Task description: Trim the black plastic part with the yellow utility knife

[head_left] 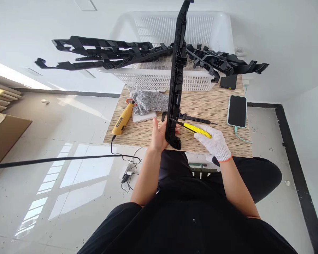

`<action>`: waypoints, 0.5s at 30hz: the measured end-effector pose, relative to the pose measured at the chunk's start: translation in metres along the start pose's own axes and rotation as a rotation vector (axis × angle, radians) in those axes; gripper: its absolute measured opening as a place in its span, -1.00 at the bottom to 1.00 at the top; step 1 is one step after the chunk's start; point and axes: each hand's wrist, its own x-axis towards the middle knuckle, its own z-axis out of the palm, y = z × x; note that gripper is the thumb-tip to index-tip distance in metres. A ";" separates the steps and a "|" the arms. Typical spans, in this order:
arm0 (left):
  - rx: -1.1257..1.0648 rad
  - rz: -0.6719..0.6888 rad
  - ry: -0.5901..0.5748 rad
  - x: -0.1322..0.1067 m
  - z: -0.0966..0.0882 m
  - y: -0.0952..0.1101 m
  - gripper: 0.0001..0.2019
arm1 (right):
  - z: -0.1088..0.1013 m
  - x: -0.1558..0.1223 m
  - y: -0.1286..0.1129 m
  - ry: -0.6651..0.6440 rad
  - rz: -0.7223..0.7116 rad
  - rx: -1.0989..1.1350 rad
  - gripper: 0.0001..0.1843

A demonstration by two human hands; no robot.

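My left hand [159, 135] is bare and wrapped round the lower end of a long black plastic trim part [175, 81], with the thumb raised on its left side. The part stands lengthwise in front of me, and its far end rises above the basket. My right hand [212, 141], in a white knit glove with an orange cuff, is closed on a yellow-handled utility knife [197, 129]. The knife's dark, narrow tip points left and meets the part's lower section, just above my left hand; whether it is cutting cannot be seen.
A white plastic basket [148, 76] holds several black parts [116, 53] jutting past both sides. On the wooden table [148, 135] lie a yellow rotary tool [123, 119] with cord, a grey glove [150, 101], a black caliper [194, 118], a charging phone [237, 111] and another dark phone [228, 82].
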 end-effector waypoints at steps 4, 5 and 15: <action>0.004 -0.020 0.001 0.000 0.000 0.000 -0.21 | 0.002 0.000 0.000 -0.050 -0.002 0.009 -0.49; 0.013 -0.012 -0.009 0.000 -0.001 0.000 -0.21 | 0.002 0.000 0.001 -0.043 -0.008 0.010 -0.49; 0.005 -0.010 -0.093 -0.002 -0.003 -0.001 -0.27 | 0.005 0.000 0.002 0.039 -0.023 0.030 -0.43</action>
